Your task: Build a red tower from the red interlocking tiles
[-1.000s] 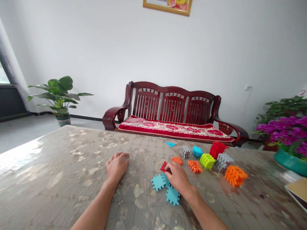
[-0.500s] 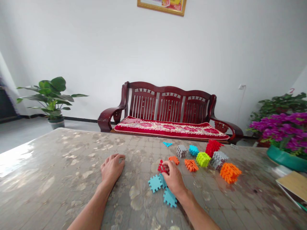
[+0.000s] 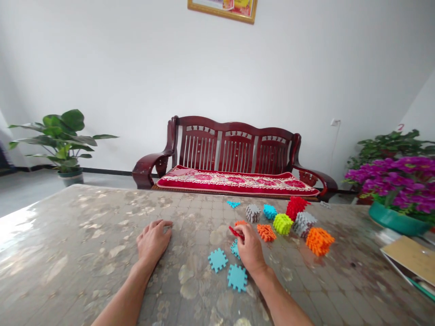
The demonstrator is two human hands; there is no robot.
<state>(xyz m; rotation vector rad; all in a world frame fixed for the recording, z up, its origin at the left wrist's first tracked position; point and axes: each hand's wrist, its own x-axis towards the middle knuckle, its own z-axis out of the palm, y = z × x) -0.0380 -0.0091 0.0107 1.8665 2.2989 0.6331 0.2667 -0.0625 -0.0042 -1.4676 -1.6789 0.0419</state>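
My right hand [image 3: 250,249] pinches a small red interlocking piece [image 3: 235,232], seen nearly edge-on above the table. Under and beside that hand lie light-blue notched square tiles: one at the left [image 3: 218,260], one nearer me [image 3: 237,277], and a third [image 3: 234,248] partly covered by my fingers. An orange tile [image 3: 240,223] shows just beyond my fingertips, partly hidden. Off to the left, my left hand [image 3: 154,240] rests palm down on the tabletop with its fingers stretched out and nothing in it.
Stacks of notched tiles stand to the right: orange [image 3: 266,232], lime [image 3: 282,223], grey [image 3: 253,213], blue [image 3: 270,211], red [image 3: 297,207] and a taller orange one [image 3: 320,241]. A blue piece [image 3: 233,204] lies farther back. Purple flowers [image 3: 397,179] and a notebook [image 3: 409,258] sit at the right.
My right hand has drawn back slightly from the blue tiles, showing more of them. The red piece has tilted from face-on to nearly edge-on. My left hand stays resting; the view shifted slightly.
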